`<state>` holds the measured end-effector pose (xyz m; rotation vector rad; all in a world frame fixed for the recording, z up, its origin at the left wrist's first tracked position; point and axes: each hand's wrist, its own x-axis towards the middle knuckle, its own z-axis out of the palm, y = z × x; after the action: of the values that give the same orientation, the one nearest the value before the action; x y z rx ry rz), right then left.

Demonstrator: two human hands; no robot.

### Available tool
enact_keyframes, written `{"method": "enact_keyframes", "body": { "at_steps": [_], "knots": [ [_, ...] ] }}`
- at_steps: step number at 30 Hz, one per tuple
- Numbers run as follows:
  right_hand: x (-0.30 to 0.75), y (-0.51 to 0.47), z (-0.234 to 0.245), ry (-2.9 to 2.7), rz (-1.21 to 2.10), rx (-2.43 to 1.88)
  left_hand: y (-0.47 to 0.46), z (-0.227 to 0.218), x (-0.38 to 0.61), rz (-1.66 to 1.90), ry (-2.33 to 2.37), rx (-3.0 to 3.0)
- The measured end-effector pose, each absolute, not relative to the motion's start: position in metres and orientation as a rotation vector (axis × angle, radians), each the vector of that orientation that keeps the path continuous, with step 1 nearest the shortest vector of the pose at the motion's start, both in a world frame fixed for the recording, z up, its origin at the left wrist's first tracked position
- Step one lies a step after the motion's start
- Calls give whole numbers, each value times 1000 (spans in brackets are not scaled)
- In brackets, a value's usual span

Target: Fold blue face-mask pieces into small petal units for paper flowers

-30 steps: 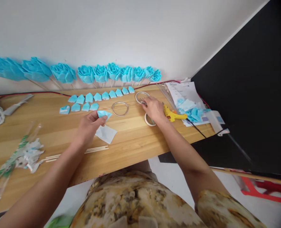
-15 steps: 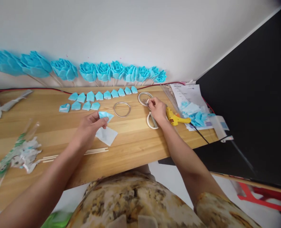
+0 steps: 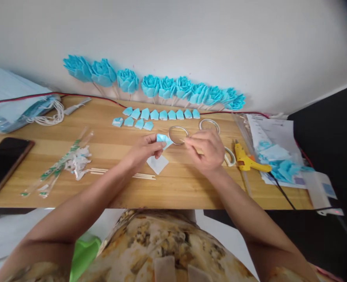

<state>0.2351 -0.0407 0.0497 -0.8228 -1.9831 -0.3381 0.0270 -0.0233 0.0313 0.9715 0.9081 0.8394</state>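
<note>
My left hand (image 3: 144, 150) is closed on a small folded blue paper piece (image 3: 163, 139), held just above the wooden table (image 3: 191, 188). My right hand (image 3: 208, 150) is close to its right, fingertips pinched on something thin that I cannot make out. Between and behind the hands lies a tape ring (image 3: 178, 135). A white paper square (image 3: 158, 163) lies on the table under the left hand's fingers. Two rows of folded blue petals (image 3: 161, 114) sit behind, and blue paper flowers (image 3: 167, 87) lean on the wall.
A second ring (image 3: 209, 124), a tape roll (image 3: 230, 156) and a yellow glue gun (image 3: 248, 161) lie to the right, with papers and blue squares (image 3: 281, 166) beyond. Wooden sticks (image 3: 123, 173), plastic wrappers (image 3: 58, 164) and a phone (image 3: 3, 164) lie left.
My right hand left the tape rings and came left toward the left hand, now pinched. The view swung left, bringing the phone and a bag into sight. The left hand kept the blue piece.
</note>
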Motion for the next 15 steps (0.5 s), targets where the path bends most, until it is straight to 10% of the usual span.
{"method": "enact_keyframes", "body": {
  "at_steps": [15],
  "knots": [
    [220,-28,18,-2015,-512,-752,-22,27,28,872,837,904]
  ]
}}
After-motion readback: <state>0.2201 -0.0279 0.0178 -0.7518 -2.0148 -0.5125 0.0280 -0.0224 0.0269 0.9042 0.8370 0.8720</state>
